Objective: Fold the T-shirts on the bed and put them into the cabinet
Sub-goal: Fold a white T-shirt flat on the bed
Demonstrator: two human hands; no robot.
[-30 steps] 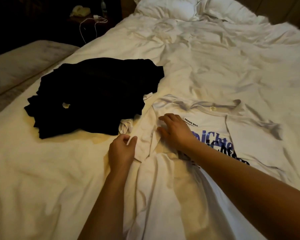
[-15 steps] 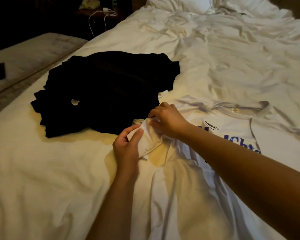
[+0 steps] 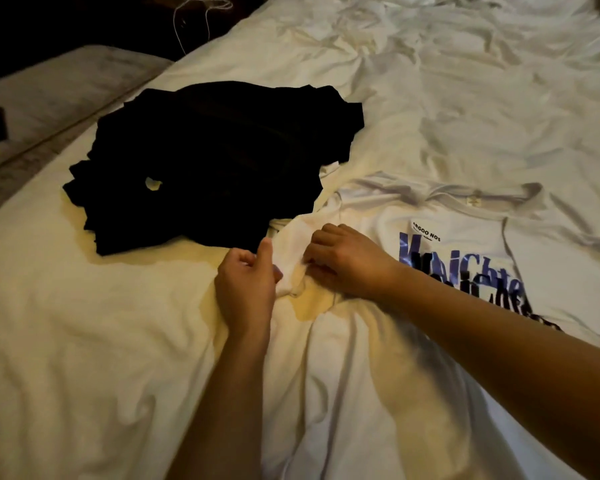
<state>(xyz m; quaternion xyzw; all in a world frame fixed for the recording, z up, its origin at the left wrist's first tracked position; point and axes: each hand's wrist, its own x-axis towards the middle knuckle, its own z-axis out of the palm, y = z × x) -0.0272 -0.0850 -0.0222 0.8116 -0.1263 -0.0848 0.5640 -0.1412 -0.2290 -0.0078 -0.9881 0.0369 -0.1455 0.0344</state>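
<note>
Hands work one white T-shirt (image 3: 447, 258) spread print-up on the bed (image 3: 84, 341): left hand (image 3: 246, 285) and right hand (image 3: 347, 261) both pinch its bunched sleeve (image 3: 293, 251). One heap of black clothing (image 3: 215, 161) lies just beside it, left.

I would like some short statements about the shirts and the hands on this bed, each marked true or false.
1. Both hands pinch the sleeve of the white printed cotton T-shirt. True: the left hand and right hand both have a grip on it.
2. The pile of black fabric clothes lies right of the white shirt. False: it lies left of it.
3. The white shirt is already folded into a small square. False: it lies spread out on the white rumpled bed sheet.
4. The white shirt bears blue lettering. True.
</note>
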